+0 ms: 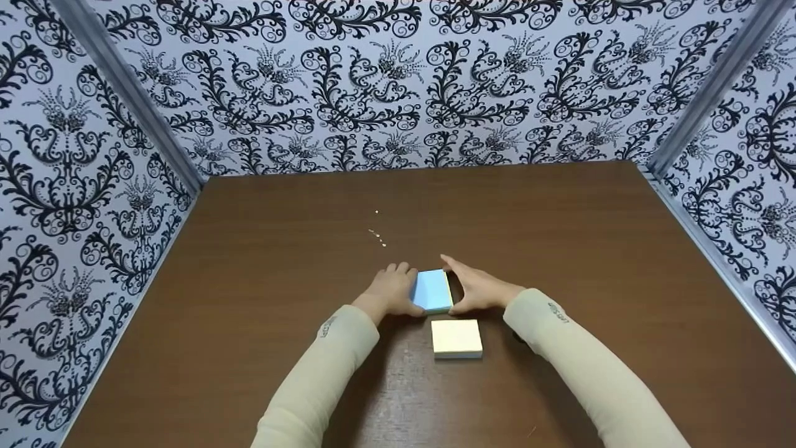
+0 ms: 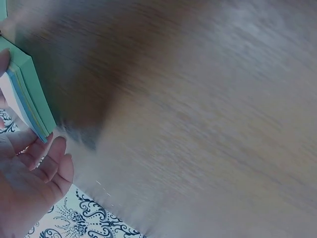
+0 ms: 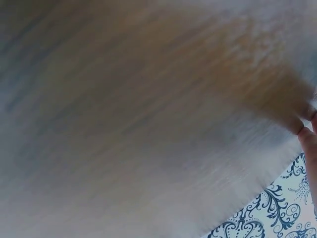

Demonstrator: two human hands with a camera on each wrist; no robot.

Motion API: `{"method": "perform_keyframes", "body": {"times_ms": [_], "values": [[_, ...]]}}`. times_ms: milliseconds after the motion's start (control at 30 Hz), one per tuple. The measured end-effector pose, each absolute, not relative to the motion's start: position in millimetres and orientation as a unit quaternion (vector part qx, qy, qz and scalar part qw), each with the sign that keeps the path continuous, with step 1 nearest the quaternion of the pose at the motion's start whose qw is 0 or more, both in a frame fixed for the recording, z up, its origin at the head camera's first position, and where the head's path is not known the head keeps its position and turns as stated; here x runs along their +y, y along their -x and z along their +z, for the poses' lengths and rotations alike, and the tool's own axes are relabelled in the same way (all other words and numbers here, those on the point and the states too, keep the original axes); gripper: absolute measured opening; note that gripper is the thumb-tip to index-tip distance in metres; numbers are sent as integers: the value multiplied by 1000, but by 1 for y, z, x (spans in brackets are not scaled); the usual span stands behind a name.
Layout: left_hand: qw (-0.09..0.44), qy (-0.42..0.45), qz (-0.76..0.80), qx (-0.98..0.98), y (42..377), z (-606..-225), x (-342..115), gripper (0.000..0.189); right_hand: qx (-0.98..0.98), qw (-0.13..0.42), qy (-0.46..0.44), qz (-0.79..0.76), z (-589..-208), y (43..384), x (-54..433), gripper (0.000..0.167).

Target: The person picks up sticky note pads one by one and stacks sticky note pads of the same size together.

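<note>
A pad of sticky notes with a blue top sheet [image 1: 431, 290] is between my two hands near the middle of the table. My left hand [image 1: 392, 291] grips it from the left, thumb at the near edge and fingers at the far side. In the left wrist view the pad [image 2: 34, 91] shows green, yellow and blue layers at its side. At the pad's right side my right hand [image 1: 482, 287] has thumb and fingers spread, the tips by its right corners. Just nearer lies a second pad with a pale yellow top [image 1: 457, 336]. The right wrist view catches only fingertips [image 3: 308, 136].
The brown wooden table [image 1: 298, 211] carries a few small pale specks [image 1: 377, 236] beyond the hands. Black-and-white patterned walls [image 1: 373, 81] stand behind and at both sides, with grey metal posts [image 1: 130, 93] at the corners.
</note>
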State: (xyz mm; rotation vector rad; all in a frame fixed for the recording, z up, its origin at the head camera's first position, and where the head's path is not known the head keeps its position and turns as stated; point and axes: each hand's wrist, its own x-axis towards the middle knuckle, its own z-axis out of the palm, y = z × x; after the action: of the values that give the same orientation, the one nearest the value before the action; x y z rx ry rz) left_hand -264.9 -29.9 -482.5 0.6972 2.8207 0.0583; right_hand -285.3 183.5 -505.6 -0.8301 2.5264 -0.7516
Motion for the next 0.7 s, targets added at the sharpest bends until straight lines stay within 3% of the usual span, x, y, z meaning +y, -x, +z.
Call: {"method": "perform_keyframes", "body": {"times_ms": [700], "values": [[98,-249,29,963,269,-490,-30,84,892,204,290,-281,-504,286,184,108]]}}
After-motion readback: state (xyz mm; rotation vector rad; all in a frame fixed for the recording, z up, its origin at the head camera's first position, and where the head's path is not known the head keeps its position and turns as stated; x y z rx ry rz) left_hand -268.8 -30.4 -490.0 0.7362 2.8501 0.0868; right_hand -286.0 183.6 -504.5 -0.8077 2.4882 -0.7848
